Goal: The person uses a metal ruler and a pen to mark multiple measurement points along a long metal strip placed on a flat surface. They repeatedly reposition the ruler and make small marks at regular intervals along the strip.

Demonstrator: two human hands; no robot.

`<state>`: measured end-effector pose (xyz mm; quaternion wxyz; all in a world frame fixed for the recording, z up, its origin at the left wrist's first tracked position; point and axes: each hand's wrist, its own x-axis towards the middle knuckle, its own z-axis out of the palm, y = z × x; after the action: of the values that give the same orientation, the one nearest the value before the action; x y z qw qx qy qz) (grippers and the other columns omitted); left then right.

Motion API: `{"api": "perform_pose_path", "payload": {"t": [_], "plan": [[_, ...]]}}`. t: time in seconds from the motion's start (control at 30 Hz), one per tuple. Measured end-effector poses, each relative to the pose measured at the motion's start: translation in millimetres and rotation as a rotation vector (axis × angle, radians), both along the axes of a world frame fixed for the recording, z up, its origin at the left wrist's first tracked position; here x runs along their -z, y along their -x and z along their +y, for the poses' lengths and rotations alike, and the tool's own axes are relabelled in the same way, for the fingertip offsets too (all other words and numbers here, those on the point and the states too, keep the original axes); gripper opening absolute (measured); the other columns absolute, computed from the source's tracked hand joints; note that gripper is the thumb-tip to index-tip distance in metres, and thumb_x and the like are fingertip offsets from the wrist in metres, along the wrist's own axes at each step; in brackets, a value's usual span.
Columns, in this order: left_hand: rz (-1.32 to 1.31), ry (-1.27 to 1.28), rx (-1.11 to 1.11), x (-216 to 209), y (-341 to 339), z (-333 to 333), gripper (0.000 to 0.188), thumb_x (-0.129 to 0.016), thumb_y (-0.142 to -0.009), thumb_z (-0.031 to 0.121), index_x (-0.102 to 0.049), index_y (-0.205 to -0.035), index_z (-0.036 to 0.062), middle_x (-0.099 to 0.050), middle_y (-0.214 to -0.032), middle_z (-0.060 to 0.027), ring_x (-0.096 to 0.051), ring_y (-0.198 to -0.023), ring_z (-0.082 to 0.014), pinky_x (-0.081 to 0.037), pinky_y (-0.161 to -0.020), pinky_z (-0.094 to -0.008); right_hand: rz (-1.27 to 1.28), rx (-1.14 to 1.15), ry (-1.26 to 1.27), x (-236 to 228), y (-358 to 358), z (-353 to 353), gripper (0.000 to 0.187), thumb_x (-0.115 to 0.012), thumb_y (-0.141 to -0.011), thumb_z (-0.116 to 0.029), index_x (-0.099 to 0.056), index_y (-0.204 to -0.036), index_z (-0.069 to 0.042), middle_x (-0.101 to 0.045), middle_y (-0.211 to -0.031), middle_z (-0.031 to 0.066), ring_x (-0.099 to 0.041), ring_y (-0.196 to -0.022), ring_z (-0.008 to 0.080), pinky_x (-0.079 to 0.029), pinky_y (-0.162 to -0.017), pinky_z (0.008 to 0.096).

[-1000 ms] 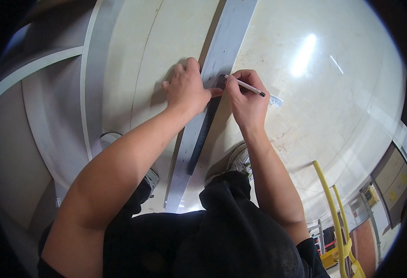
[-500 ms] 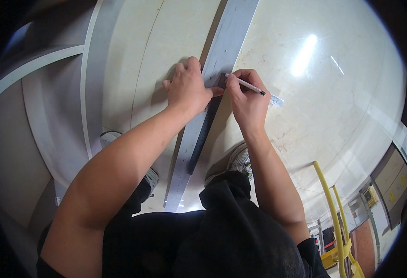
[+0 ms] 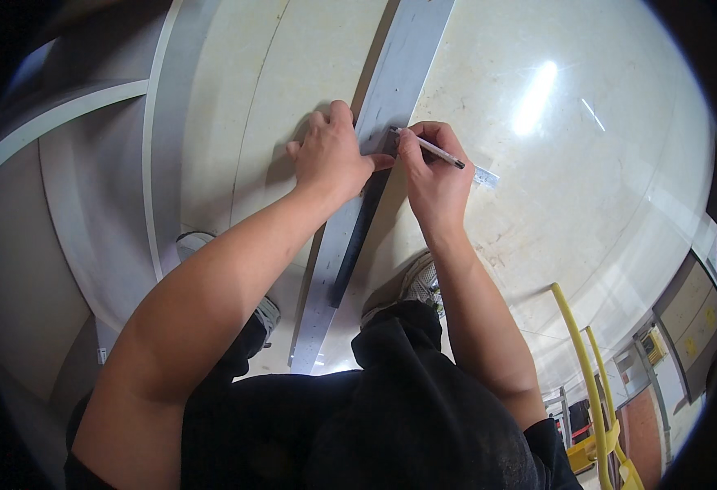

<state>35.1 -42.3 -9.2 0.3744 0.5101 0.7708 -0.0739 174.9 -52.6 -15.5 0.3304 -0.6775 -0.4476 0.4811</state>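
Note:
A long grey metal bar (image 3: 407, 61) runs from the far edge down between my feet. Along its right side lies a dark steel square (image 3: 360, 233), with a paler ruled arm (image 3: 486, 177) sticking out to the right behind my right hand. My left hand (image 3: 330, 159) straddles the bar, thumb pressed on the square and bent fingers over the bar's left edge. In a pinch grip, my right hand (image 3: 438, 180) holds a slim pen (image 3: 440, 153), its tip touching or just above the bar beside my left thumb. The fingers partly hide the square's corner.
Beneath is a pale, glossy floor (image 3: 587, 188) with light reflections. At the left stands a grey panelled frame (image 3: 150, 163) with white edges. My shoes (image 3: 422, 282) flank the bar. A yellow tubular rail (image 3: 583, 351) rises at the lower right, near other equipment.
The pen and my right hand have shifted very slightly to the left, the tip moving a little across the bar. My left hand, the square and the bar stay put.

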Motion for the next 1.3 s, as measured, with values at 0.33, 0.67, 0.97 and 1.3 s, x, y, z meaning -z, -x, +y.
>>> {"api": "perform_pose_path", "payload": {"t": [0.33, 0.67, 0.97, 1.3], "plan": [[-0.002, -0.017, 0.0, 2, 0, -2, 0.076, -0.088, -0.07, 0.049, -0.048, -0.119, 0.0082, -0.058, -0.123, -0.0135, -0.053, -0.121, -0.0326, -0.039, -0.096, -0.0581, -0.032, -0.008, 0.005, -2, 0, 0, 0.017, -0.072, -0.091, -0.017, -0.066, -0.093, 0.0, -0.072, -0.078, 0.0104, -0.063, -0.067, 0.0141, -0.051, -0.065, 0.0284], [-0.009, -0.009, -0.006, 3, 0, -2, 0.075, -0.088, -0.07, 0.049, -0.048, -0.119, 0.0084, -0.058, -0.123, -0.0133, -0.053, -0.121, -0.0326, -0.039, -0.096, -0.0579, -0.017, 0.009, 0.018, -4, 2, 0, 0.016, -0.072, -0.091, -0.015, -0.066, -0.093, 0.0, -0.072, -0.079, 0.0107, -0.064, -0.068, 0.0146, -0.052, -0.066, 0.0282], [-0.005, -0.014, -0.006, 0, -1, -2, 0.076, -0.089, -0.07, 0.048, -0.047, -0.121, 0.0082, -0.057, -0.124, -0.0133, -0.053, -0.122, -0.0326, -0.039, -0.096, -0.0571, 0.006, 0.021, -0.008, -1, 1, -2, 0.015, -0.071, -0.091, -0.014, -0.066, -0.093, 0.001, -0.071, -0.078, 0.0097, -0.063, -0.069, 0.0129, -0.051, -0.067, 0.0275], [-0.023, 0.003, -0.011, 0, 1, -1, 0.077, -0.088, -0.072, 0.047, -0.047, -0.124, 0.0077, -0.055, -0.127, -0.0143, -0.052, -0.124, -0.0323, -0.037, -0.102, -0.0563, 0.011, 0.427, -0.177, 2, -64, 20, 0.027, -0.043, -0.109, -0.019, -0.056, -0.123, 0.001, -0.07, -0.101, 0.0134, -0.062, -0.093, 0.0168, -0.048, -0.087, 0.0303]]}}
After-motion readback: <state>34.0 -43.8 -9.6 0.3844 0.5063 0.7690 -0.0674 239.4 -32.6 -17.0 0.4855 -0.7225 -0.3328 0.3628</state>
